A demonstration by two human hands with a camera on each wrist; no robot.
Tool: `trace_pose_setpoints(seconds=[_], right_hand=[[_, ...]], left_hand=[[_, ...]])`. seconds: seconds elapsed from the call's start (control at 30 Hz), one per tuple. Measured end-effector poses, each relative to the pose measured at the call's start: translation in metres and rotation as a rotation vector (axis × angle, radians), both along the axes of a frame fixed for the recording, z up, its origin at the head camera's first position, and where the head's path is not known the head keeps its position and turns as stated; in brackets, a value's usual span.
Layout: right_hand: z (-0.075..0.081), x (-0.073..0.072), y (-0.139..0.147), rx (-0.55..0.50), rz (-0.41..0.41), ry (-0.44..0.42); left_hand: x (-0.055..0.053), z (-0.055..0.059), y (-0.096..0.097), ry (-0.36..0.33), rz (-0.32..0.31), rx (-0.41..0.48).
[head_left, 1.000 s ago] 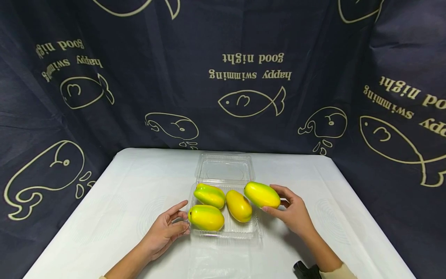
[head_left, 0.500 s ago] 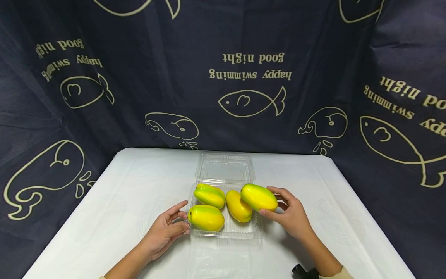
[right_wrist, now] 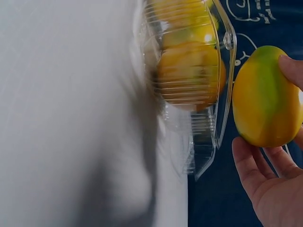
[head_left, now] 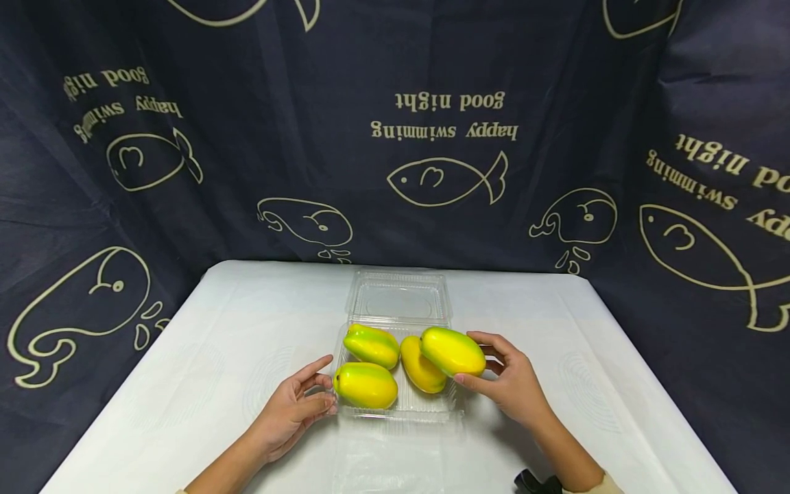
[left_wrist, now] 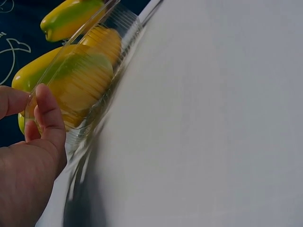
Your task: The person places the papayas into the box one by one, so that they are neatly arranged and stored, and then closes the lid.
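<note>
My right hand [head_left: 518, 387] holds a yellow-green mango [head_left: 453, 351] above the right side of a clear plastic clamshell box [head_left: 444, 405]. Thumb and fingers span the mango; in the right wrist view the fruit [right_wrist: 265, 101] hangs apart from the box's ribbed wall [right_wrist: 194, 125]. Inside the box lie three more mangoes: one at the back left [head_left: 372, 346], one at the front left [head_left: 365, 385], and a yellower one [head_left: 416, 367] partly hidden by the held fruit. At the box's left edge, my left hand [head_left: 293, 412] pinches the thin rim [left_wrist: 32, 97] between thumb and fingers.
The box's lid [head_left: 398, 298] lies folded back behind it on the white-covered table [head_left: 247, 343]. A dark curtain [head_left: 296, 137] with fish and whale drawings hangs around the table's back and sides. A black object [head_left: 533, 482] shows beside the right forearm.
My right hand has carried the mango left and slightly toward me, so it now overlaps the yellower mango in the head view. My left hand and the box have stayed put.
</note>
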State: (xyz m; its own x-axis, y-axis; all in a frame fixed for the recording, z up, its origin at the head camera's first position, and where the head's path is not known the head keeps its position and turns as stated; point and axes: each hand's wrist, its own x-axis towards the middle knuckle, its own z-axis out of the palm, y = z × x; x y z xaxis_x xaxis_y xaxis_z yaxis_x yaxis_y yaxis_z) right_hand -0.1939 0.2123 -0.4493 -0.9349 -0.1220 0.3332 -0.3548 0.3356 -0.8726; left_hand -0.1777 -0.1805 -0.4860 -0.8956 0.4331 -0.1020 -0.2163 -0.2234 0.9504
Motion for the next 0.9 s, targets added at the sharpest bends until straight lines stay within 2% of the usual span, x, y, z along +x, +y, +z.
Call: trace_pose_setpoints(seconds=[0.6, 0.9], right_hand=[[0.003, 0.006, -0.013, 0.042, 0.062, 0.025], [0.004, 0.01, -0.019, 0.052, 0.068, 0.018]], left_hand=[[-0.001, -0.001, 0.001, 0.007, 0.006, 0.003], [-0.001, -0.002, 0.001, 0.009, 0.002, 0.013]])
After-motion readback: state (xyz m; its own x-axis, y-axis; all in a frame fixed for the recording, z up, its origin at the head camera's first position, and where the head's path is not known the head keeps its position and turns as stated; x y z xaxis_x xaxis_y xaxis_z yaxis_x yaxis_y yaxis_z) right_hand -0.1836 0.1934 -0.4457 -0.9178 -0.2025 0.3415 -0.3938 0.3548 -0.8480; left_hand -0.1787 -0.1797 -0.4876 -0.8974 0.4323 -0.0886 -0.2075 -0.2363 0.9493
